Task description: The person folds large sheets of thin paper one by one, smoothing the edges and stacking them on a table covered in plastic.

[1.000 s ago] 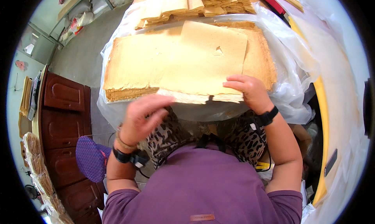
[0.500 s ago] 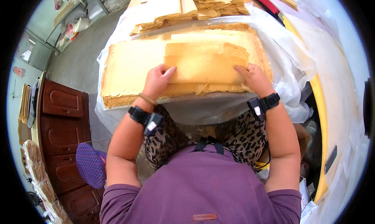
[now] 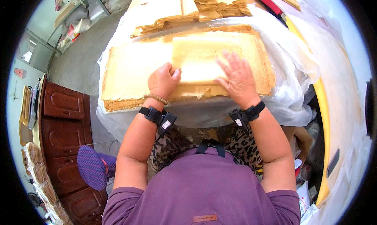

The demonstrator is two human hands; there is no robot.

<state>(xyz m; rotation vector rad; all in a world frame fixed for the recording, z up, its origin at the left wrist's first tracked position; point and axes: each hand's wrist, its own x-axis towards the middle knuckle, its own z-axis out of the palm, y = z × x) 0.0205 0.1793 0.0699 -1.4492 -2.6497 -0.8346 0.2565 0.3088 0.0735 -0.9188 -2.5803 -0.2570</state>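
A wide stack of thin, yellowish-tan sheets (image 3: pixel 133 68) with ragged edges lies before me. On its right half rests a paler folded sheet (image 3: pixel 196 56), its straight left edge beside my left hand. My left hand (image 3: pixel 164 80) is closed with fingers curled at that edge; what they hold, if anything, is hidden. My right hand (image 3: pixel 237 77) lies with fingers spread over the right part of the folded sheet, palm down. Both wrists wear black straps with small devices.
Folded tan sheets (image 3: pixel 165 11) are piled beyond the stack. Clear plastic sheeting (image 3: pixel 290 79) drapes around and under it. Brown wooden cabinets (image 3: pixel 64 134) stand at left near a purple patterned object (image 3: pixel 91 167). A yellow-edged surface (image 3: pixel 324 119) runs along the right.
The tan piece held up between both hands is now down against the stack. My right hand has let go, moved left and spread flat; my left fingers have curled in.
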